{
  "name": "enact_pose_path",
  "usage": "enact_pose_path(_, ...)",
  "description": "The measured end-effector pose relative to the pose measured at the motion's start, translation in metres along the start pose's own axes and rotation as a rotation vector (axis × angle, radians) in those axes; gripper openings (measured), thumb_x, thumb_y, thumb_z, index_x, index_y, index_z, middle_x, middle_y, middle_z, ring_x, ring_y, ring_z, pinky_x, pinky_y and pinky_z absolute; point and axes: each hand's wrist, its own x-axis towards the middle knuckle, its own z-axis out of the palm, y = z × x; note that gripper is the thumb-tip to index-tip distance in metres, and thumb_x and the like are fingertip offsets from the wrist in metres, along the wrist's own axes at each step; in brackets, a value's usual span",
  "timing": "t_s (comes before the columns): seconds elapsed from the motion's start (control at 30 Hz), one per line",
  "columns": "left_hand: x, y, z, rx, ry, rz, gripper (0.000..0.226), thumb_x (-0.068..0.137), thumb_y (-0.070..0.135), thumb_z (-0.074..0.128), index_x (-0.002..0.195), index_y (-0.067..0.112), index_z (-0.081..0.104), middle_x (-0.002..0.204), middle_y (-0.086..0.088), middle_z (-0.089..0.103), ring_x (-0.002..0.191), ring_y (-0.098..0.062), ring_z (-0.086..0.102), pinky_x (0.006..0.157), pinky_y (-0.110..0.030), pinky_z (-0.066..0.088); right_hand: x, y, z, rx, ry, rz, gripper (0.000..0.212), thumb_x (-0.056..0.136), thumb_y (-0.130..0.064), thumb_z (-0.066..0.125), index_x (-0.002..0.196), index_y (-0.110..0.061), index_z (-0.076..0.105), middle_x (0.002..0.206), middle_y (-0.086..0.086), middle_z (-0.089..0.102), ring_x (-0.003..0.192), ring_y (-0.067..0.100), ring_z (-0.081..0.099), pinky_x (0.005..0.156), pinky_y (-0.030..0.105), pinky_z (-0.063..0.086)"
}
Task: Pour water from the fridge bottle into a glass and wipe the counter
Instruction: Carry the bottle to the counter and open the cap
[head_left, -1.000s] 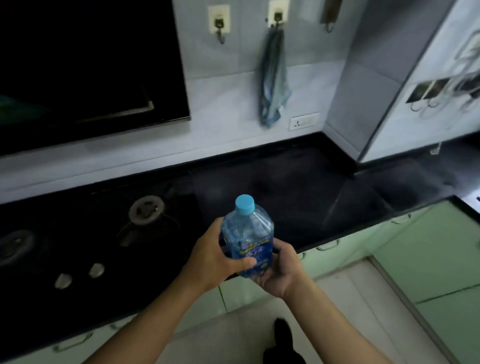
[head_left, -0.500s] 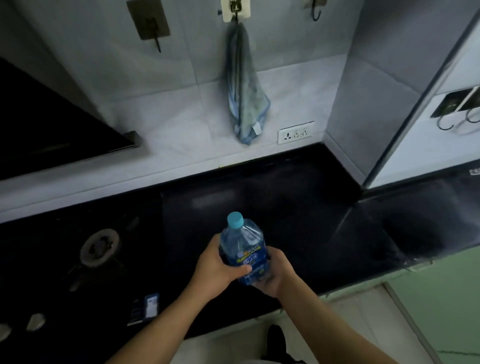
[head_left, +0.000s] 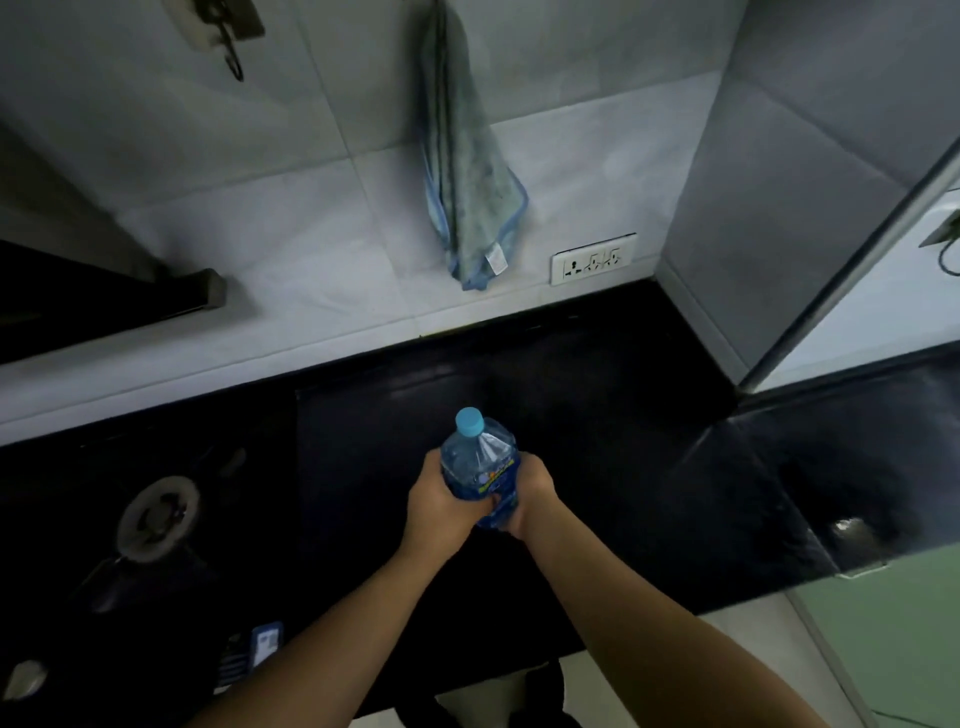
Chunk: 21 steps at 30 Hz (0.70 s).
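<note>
I see both hands wrapped around a clear plastic water bottle with a light blue screw cap and a blue label (head_left: 480, 470), which I take as my landmark. The left hand (head_left: 441, 506) clasps the bottle's left side, thumb curled across the label, and the right hand (head_left: 530, 493) grips its right side and lower part, fingers closed round the body. The bottle stands roughly upright, cap on, tilted slightly away from me, over the glossy black stone counter (head_left: 597, 415); I cannot tell whether its base touches the surface, since the hands hide it. Beyond the bottle, on the pale tiled wall, a grey-blue cloth with blue edging (head_left: 467, 182) hangs down, its lower tip ending just above the counter's back edge. To the right of that cloth, still beyond the bottle, sits a white wall socket plate (head_left: 594, 258). Left of the bottle lies a round metal stove burner (head_left: 157, 517) set in the dark hob, well apart from the hands. Further left and nearer me a pale stove knob (head_left: 23, 678) shows dimly. Up and left of the bottle, a wall hook on a beige plate (head_left: 223, 26) is fixed to the tiles. Right of the bottle, a light green cabinet front (head_left: 893, 639) stands below the counter edge.
</note>
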Motion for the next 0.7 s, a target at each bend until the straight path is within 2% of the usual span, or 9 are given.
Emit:
enact_pose_path(0.17, 0.020, 0.001, 0.014, 0.002, -0.024, -0.015, 0.072, 0.062, 0.024, 0.094, 0.119, 0.035, 0.051, 0.104, 0.016, 0.067, 0.082, 0.007, 0.066, 0.059, -0.003, 0.047, 0.019, -0.018, 0.003, -0.065, 0.093, -0.051, 0.041, 0.097, -0.028, 0.040, 0.110, -0.004, 0.070, 0.110, 0.021, 0.071, 0.105, 0.042, 0.066, 0.097, 0.059, 0.050)
enact_pose_path(0.3, 0.029, -0.001, 0.019, 0.002, -0.046, 0.007, 0.078, 0.059, 0.013, 0.093, 0.121, 0.035, 0.050, 0.108, 0.013, 0.067, 0.092, 0.001, 0.066, 0.062, -0.007, 0.049, 0.028, -0.023, -0.001, -0.110, 0.118, -0.099, 0.038, 0.096, -0.029, 0.043, 0.112, -0.005, 0.069, 0.110, 0.022, 0.071, 0.102, 0.043, 0.067, 0.095, 0.059, 0.052)
enact_pose_path(0.4, 0.030, 0.002, 0.017, 0.008, -0.071, 0.003, 0.081, 0.062, 0.015, 0.093, 0.126, 0.033, 0.047, 0.109, 0.015, 0.065, 0.093, 0.002, 0.063, 0.062, -0.004, 0.048, 0.030, -0.024, -0.001, -0.108, 0.109, -0.101, 0.039, 0.097, -0.030, 0.043, 0.113, -0.005, 0.068, 0.111, 0.022, 0.071, 0.102, 0.043, 0.067, 0.095, 0.059, 0.053)
enact_pose_path(0.53, 0.027, 0.012, 0.011, 0.027, -0.131, -0.013, 0.082, 0.061, 0.025, 0.093, 0.124, 0.038, 0.042, 0.113, 0.016, 0.063, 0.097, 0.004, 0.062, 0.072, -0.012, 0.047, 0.024, -0.024, -0.001, -0.148, 0.070, -0.107, 0.042, 0.100, -0.031, 0.041, 0.117, -0.004, 0.067, 0.110, 0.022, 0.072, 0.103, 0.042, 0.069, 0.097, 0.058, 0.051)
enact_pose_path(0.57, 0.025, 0.014, 0.009, 0.050, -0.141, -0.001, 0.077, 0.061, 0.025, 0.093, 0.119, 0.040, 0.044, 0.111, 0.018, 0.063, 0.095, 0.007, 0.062, 0.071, -0.010, 0.046, 0.021, -0.024, -0.001, -0.162, 0.070, -0.109, 0.041, 0.101, -0.031, 0.042, 0.117, -0.004, 0.067, 0.107, 0.021, 0.073, 0.099, 0.040, 0.070, 0.093, 0.054, 0.055)
enact_pose_path(0.63, 0.024, 0.016, 0.006, 0.097, -0.148, 0.061, 0.066, 0.064, 0.016, 0.093, 0.103, 0.044, 0.048, 0.098, 0.021, 0.067, 0.089, 0.017, 0.063, 0.065, -0.004, 0.047, 0.013, -0.026, -0.003, -0.187, 0.090, -0.113, 0.036, 0.102, -0.029, 0.043, 0.112, -0.005, 0.069, 0.089, 0.017, 0.076, 0.073, 0.030, 0.075, 0.063, 0.041, 0.062)
enact_pose_path(0.67, 0.023, 0.017, 0.004, 0.124, -0.152, 0.079, 0.064, 0.065, 0.013, 0.092, 0.097, 0.046, 0.048, 0.092, 0.022, 0.067, 0.087, 0.024, 0.059, 0.064, 0.000, 0.045, 0.008, -0.027, -0.004, -0.221, 0.113, -0.125, 0.033, 0.102, -0.026, 0.043, 0.108, -0.006, 0.069, 0.075, 0.013, 0.076, 0.055, 0.025, 0.072, 0.048, 0.034, 0.058)
enact_pose_path(0.7, 0.021, 0.019, 0.001, 0.155, -0.159, 0.074, 0.062, 0.066, 0.013, 0.092, 0.094, 0.047, 0.047, 0.088, 0.022, 0.066, 0.084, 0.027, 0.057, 0.063, 0.002, 0.043, 0.002, -0.026, -0.006, -0.273, 0.131, -0.139, 0.031, 0.101, -0.024, 0.043, 0.104, -0.008, 0.070, 0.065, 0.010, 0.073, 0.044, 0.021, 0.067, 0.042, 0.030, 0.054)
